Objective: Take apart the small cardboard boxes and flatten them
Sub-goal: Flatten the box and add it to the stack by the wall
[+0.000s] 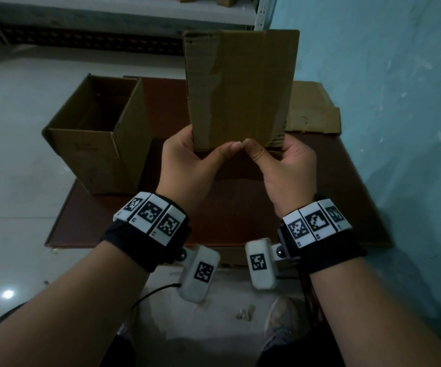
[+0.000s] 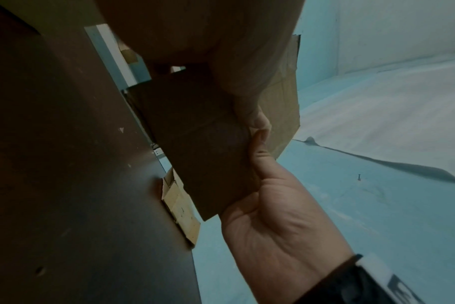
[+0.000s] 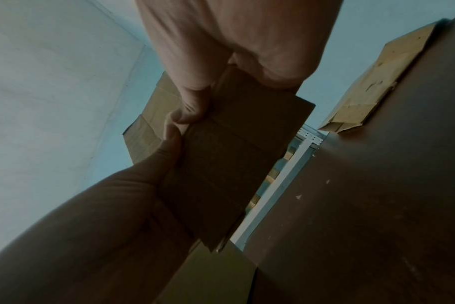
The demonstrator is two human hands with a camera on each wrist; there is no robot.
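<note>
A small brown cardboard box (image 1: 240, 86) stands upright in the air above the dark brown table (image 1: 227, 213), its taped face toward me. My left hand (image 1: 208, 151) grips its lower left corner and my right hand (image 1: 269, 152) grips its lower right corner. Both thumbs meet on the bottom edge of the near face, and the other fingers are hidden behind the box. The left wrist view shows the box (image 2: 203, 133) from below with the right hand (image 2: 273, 205) curled on its edge. In the right wrist view, the left hand (image 3: 122, 201) holds the box (image 3: 234, 154).
A larger open cardboard box (image 1: 95, 133) stands on the table's left side. Flattened cardboard (image 1: 312, 109) lies at the table's back right, close to the blue wall (image 1: 399, 102). A metal shelf (image 1: 108, 17) runs along the back. Pale tiled floor (image 1: 15, 154) lies to the left.
</note>
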